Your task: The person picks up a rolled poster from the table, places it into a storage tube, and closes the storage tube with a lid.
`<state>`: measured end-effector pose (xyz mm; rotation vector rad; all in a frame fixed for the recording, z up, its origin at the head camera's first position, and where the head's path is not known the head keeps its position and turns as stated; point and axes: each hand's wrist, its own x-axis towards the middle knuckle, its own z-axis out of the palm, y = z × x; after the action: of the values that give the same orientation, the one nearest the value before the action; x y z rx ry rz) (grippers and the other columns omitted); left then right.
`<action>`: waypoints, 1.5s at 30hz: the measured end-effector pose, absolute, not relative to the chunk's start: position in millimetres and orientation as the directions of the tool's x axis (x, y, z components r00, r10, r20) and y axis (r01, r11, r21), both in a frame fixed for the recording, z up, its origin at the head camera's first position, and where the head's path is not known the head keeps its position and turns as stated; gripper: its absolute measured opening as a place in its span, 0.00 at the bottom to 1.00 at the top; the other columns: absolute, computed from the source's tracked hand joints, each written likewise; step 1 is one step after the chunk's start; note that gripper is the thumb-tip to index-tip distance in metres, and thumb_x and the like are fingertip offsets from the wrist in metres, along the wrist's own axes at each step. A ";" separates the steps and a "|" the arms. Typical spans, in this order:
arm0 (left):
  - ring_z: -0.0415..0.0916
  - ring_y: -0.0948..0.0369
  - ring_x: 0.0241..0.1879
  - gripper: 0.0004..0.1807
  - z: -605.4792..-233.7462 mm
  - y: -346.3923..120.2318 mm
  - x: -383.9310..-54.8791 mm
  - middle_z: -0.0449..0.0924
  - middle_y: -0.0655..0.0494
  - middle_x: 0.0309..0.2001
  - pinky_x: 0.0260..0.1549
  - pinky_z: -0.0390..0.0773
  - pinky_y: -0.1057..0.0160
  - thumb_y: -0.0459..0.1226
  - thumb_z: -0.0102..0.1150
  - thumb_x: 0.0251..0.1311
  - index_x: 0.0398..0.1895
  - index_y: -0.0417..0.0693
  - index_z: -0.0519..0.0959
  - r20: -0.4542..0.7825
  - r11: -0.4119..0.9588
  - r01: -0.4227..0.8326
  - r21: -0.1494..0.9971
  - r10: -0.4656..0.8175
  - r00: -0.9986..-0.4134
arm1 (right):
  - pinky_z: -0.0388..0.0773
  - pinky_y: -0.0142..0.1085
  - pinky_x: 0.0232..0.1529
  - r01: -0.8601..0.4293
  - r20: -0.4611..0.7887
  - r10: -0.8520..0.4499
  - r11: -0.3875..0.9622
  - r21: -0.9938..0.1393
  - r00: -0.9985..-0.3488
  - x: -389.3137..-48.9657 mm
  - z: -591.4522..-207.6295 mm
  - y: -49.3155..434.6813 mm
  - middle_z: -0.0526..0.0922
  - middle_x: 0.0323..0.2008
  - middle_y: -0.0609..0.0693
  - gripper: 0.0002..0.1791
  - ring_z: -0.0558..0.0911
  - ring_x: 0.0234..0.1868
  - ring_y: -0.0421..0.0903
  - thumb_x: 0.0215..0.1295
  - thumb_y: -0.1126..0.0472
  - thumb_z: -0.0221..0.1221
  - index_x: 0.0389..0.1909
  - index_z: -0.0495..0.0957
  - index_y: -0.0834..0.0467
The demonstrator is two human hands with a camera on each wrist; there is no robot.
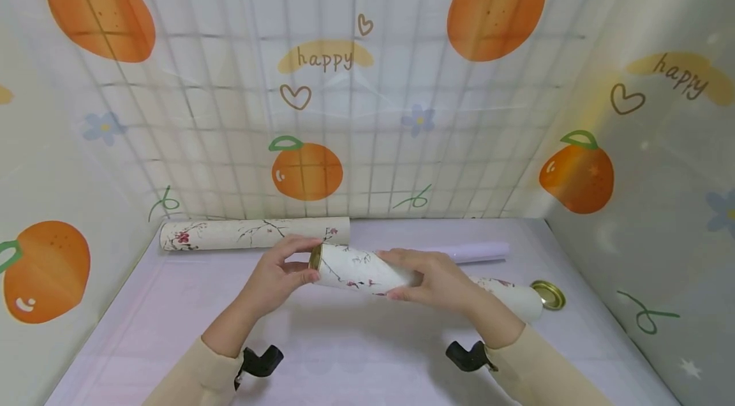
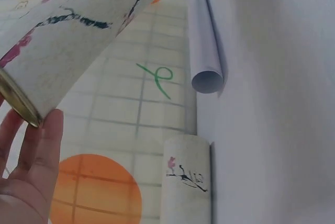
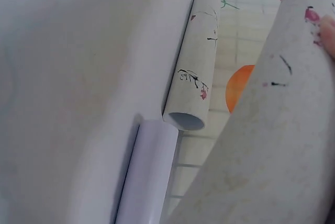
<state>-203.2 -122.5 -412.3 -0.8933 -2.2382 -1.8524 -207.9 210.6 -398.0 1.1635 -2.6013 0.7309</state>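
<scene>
A long off-white tube (image 1: 356, 270), printed with dark branches and pink blossoms, is held up above the table, slightly tilted. At its left end, the thumb and fingers of my left hand (image 1: 270, 278) pinch around the gold metal rim (image 2: 19, 98). My right hand (image 1: 439, 278) grips the tube farther right, thumb on the near side and fingers over the top. Past the right wrist, a similar printed tube section (image 1: 513, 297) shows, seemingly the same tube. Beside its end is a round gold lid (image 1: 549, 295); whether they touch, I cannot tell.
At the table's back left lies a blossom-printed roll (image 1: 252, 233), its open end showing in the right wrist view. A plain pale-lilac roll (image 1: 479, 253) lies right of it. Fabric printed with oranges hangs over a wire grid (image 1: 379, 157) behind the table (image 1: 344, 355).
</scene>
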 end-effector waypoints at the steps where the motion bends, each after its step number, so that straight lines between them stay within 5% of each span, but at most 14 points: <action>1: 0.74 0.52 0.58 0.31 -411.7 -122.2 -203.3 0.76 0.50 0.57 0.51 0.82 0.58 0.38 0.73 0.52 0.63 0.45 0.78 0.447 0.081 0.507 0.858 0.367 -0.816 | 0.79 0.47 0.57 -0.739 0.368 -0.642 0.567 -0.363 -0.673 -208.2 -397.1 210.3 0.79 0.62 0.47 0.39 0.80 0.61 0.49 0.53 0.46 0.74 0.67 0.76 0.47; 16: 0.68 0.51 0.66 0.33 -411.8 -126.6 -207.8 0.69 0.46 0.65 0.58 0.77 0.59 0.29 0.69 0.58 0.68 0.39 0.72 0.455 0.020 0.510 0.860 0.424 -0.783 | 0.81 0.45 0.54 -0.718 0.374 -0.613 0.584 -0.379 -0.696 -205.6 -389.5 207.6 0.80 0.61 0.42 0.40 0.81 0.59 0.47 0.49 0.48 0.77 0.66 0.76 0.45; 31: 0.71 0.45 0.62 0.33 -408.3 -132.3 -203.9 0.70 0.44 0.65 0.56 0.79 0.58 0.31 0.73 0.55 0.65 0.38 0.74 0.388 -0.059 0.395 0.917 0.368 -0.845 | 0.81 0.44 0.50 -0.697 0.367 -0.593 0.630 -0.342 -0.717 -200.1 -387.5 200.2 0.81 0.59 0.43 0.41 0.82 0.56 0.44 0.51 0.43 0.75 0.68 0.74 0.40; 45: 0.74 0.52 0.60 0.32 -413.2 -137.1 -200.7 0.73 0.42 0.60 0.56 0.78 0.55 0.27 0.73 0.54 0.64 0.35 0.75 0.400 -0.065 0.408 0.911 0.383 -0.833 | 0.82 0.42 0.50 -0.754 0.369 -0.657 0.581 -0.306 -0.657 -204.4 -397.6 199.4 0.81 0.59 0.43 0.41 0.82 0.55 0.44 0.54 0.43 0.73 0.71 0.71 0.41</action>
<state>-200.7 -137.1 -413.2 -0.9032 -2.1355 -2.0920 -204.4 199.4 -397.6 1.1760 -2.5960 0.6542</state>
